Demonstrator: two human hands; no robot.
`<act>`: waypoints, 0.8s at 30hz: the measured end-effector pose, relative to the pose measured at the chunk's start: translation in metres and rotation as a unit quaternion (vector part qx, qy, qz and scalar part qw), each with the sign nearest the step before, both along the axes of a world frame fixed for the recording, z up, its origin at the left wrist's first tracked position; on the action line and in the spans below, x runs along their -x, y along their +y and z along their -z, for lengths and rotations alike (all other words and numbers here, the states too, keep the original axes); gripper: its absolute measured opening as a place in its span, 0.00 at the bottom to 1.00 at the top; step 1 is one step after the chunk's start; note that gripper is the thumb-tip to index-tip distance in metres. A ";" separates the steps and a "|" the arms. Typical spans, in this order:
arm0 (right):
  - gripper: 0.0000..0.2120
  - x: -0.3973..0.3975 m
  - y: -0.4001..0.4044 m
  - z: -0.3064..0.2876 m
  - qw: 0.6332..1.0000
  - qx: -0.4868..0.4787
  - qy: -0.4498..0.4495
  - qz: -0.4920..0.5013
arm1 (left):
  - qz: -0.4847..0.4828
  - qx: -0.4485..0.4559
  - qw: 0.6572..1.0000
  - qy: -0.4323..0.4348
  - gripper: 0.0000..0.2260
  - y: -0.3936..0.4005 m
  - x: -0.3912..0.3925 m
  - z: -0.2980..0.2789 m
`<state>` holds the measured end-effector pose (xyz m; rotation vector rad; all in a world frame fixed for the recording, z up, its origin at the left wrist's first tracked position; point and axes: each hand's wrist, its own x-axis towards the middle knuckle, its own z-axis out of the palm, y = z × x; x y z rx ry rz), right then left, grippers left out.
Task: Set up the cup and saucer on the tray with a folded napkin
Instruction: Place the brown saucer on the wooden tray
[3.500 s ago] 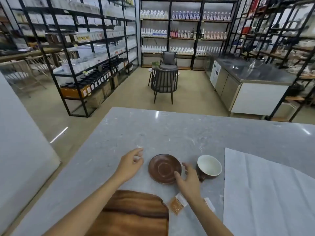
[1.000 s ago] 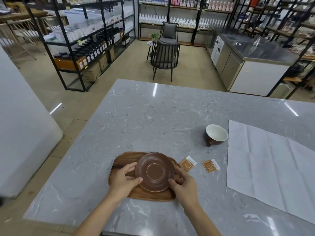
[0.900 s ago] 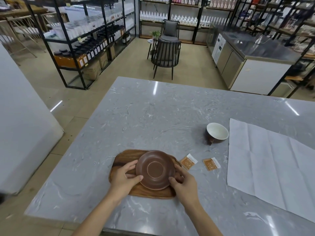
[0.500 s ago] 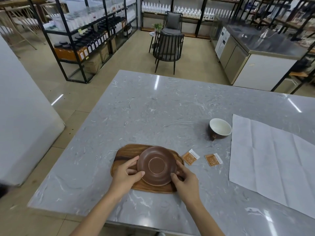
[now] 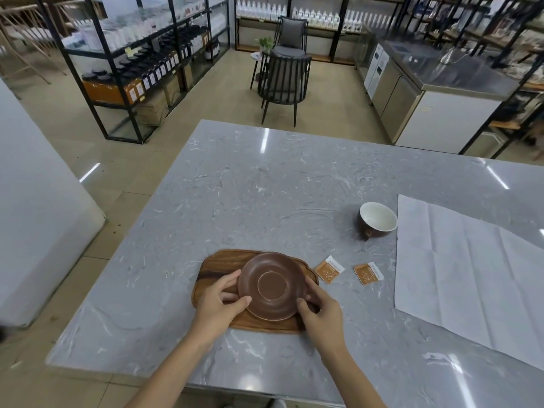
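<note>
A brown saucer [image 5: 272, 285] sits on the wooden tray [image 5: 217, 262] near the table's front edge. My left hand [image 5: 217, 301] grips the saucer's left rim, thumb on top. On the other side my right hand [image 5: 319, 310] holds the right rim. A brown cup with a white inside [image 5: 377, 220] stands upright on the marble table, to the far right of the tray. Beside the cup lies a large white napkin [image 5: 471, 272], spread out flat and creased.
Two small orange sachets [image 5: 329, 268] [image 5: 368, 273] lie on the grey marble table [image 5: 265, 195] between tray and napkin. Beyond the table stand a dark chair [image 5: 284, 81], black shelving racks [image 5: 141, 54] and a steel counter [image 5: 426, 83].
The saucer went from the bare table onto the tray about three seconds ago. Over the last second both hands stay on its rim; only the camera view has shifted.
</note>
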<state>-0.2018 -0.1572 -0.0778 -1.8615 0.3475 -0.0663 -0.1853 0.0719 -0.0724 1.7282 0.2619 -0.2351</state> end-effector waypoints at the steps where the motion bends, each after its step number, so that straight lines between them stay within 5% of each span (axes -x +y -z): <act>1: 0.25 0.000 0.000 0.000 1.000 0.003 0.000 -0.001 | -0.001 0.001 1.000 -0.001 0.29 0.000 0.000 0.000; 24: 0.25 0.005 0.013 0.005 1.000 0.014 -0.013 0.003 | -0.064 -0.009 0.997 -0.033 0.27 -0.003 0.003 0.003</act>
